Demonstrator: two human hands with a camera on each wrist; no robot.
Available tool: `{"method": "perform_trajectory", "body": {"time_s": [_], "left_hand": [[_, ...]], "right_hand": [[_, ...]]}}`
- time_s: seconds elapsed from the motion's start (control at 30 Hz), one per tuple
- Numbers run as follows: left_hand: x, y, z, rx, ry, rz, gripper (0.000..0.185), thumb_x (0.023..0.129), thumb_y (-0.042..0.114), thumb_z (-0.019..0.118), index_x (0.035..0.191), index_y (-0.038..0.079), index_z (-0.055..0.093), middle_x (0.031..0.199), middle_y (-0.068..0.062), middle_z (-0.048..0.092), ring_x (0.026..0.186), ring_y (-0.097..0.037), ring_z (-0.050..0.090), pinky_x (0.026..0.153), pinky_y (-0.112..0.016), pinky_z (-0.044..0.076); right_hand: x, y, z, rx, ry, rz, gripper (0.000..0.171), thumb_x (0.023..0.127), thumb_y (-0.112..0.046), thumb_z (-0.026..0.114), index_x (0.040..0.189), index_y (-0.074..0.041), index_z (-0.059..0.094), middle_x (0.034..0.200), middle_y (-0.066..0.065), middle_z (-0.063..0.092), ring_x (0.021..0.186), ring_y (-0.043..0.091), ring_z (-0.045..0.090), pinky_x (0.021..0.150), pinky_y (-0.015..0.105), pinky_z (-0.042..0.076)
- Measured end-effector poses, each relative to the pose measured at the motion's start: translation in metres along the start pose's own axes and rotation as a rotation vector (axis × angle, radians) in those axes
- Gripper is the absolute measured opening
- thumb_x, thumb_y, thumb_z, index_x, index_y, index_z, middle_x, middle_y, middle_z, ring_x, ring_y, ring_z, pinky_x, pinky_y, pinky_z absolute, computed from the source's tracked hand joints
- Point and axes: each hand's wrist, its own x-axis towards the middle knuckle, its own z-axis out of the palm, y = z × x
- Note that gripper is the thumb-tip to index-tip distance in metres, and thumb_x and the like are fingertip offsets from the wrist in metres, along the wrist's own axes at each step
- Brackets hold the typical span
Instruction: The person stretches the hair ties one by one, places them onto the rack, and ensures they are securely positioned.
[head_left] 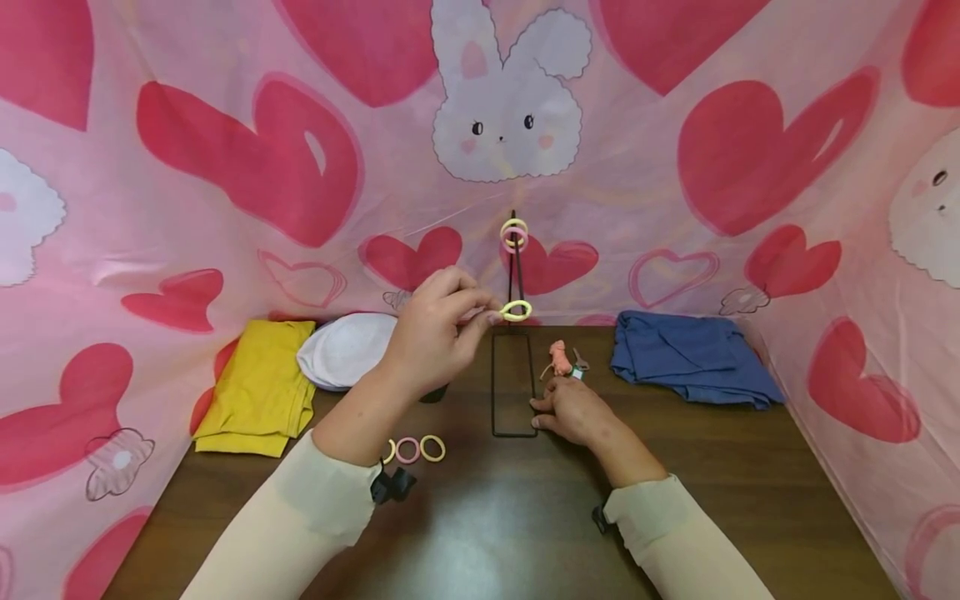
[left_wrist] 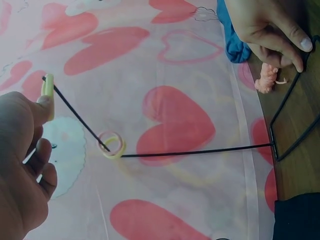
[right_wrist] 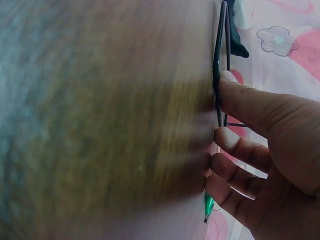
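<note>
My left hand (head_left: 431, 337) pinches a yellow ring (left_wrist: 48, 95) between thumb and index finger, its other fingers loosely bent. In the left wrist view, the ring overlaps the free tip of the arm of a black wire stand (head_left: 492, 387). Farther back on that arm hang a pink ring (left_wrist: 106, 133) and a yellow one. Down at the stand's rectangular base, my right hand (head_left: 573, 410) grips the right-hand wire between thumb and fingers. Just beyond it lies a small orange animal figure (head_left: 558, 358) with a key.
On the wooden table (head_left: 480, 525), a pink ring (head_left: 407, 462) and two yellow rings lie left of the base. Folded yellow cloth (head_left: 258, 383) and a white rounded fabric item (head_left: 345, 350) are at back left. Folded blue cloth (head_left: 690, 358) lies at back right, before a patterned curtain (head_left: 637, 200).
</note>
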Motion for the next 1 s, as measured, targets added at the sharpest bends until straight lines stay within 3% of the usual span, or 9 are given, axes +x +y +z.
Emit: {"method": "perform_trajectory", "body": {"time_s": [0.47,0.6,0.8,1.0], "left_hand": [[0.022,-0.027,0.005,0.103,-0.022,-0.041,0.012,0.092,0.014,0.079,0.099,0.004,0.08,0.093,-0.008,0.062,0.087,-0.026,0.056,0.076,-0.037,0.048],[0.031,-0.033,0.007,0.125,-0.052,-0.117,0.013,0.093,0.014,0.078,0.102,0.005,0.081,0.095,-0.008,0.062,0.091,-0.026,0.058,0.079,-0.038,0.049],[0.042,-0.041,0.015,0.142,-0.096,-0.284,0.014,0.095,0.02,0.076,0.105,0.011,0.082,0.1,-0.004,0.063,0.095,-0.023,0.059,0.083,-0.038,0.05],[0.047,-0.049,0.024,0.105,-0.084,-0.402,0.014,0.096,0.021,0.075,0.107,0.014,0.081,0.099,-0.002,0.062,0.093,-0.021,0.056,0.081,-0.036,0.049]], "right_hand": [[0.002,-0.002,0.0,0.011,-0.015,0.032,0.037,0.092,-0.031,0.079,0.123,-0.012,0.077,0.117,0.012,0.066,0.112,0.031,0.061,0.1,0.046,0.049],[0.001,-0.003,0.0,0.016,-0.017,0.033,0.037,0.091,-0.031,0.08,0.123,-0.012,0.077,0.116,0.012,0.066,0.111,0.03,0.061,0.098,0.045,0.05],[0.0,-0.003,-0.001,0.019,-0.01,0.042,0.037,0.091,-0.031,0.081,0.122,-0.012,0.077,0.114,0.01,0.066,0.107,0.028,0.061,0.096,0.045,0.05],[0.0,-0.001,-0.002,0.021,-0.019,0.04,0.037,0.091,-0.031,0.08,0.124,-0.012,0.077,0.116,0.011,0.066,0.108,0.028,0.061,0.098,0.045,0.05]]}}
